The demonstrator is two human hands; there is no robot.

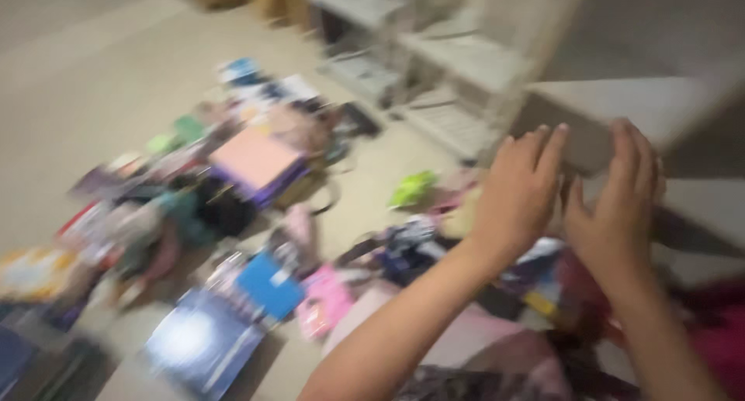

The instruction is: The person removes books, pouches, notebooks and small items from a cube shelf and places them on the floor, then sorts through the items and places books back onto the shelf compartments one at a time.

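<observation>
The view is blurred by motion. My left hand [518, 188] and my right hand [621, 207] are both raised at the right, fingers spread, palms toward a pale box-like thing [621, 110] with a grey end face. My fingertips lie against its near face. Whether either hand grips it I cannot tell. Below my arms lies a pink cloth or cushion [458, 339].
Many books, notebooks and small items are strewn over the beige floor: a pink notebook [254, 159], a blue book [203, 339], a small blue booklet [270, 285], a green item [413, 187]. A white shelf unit [442, 67] stands at the back.
</observation>
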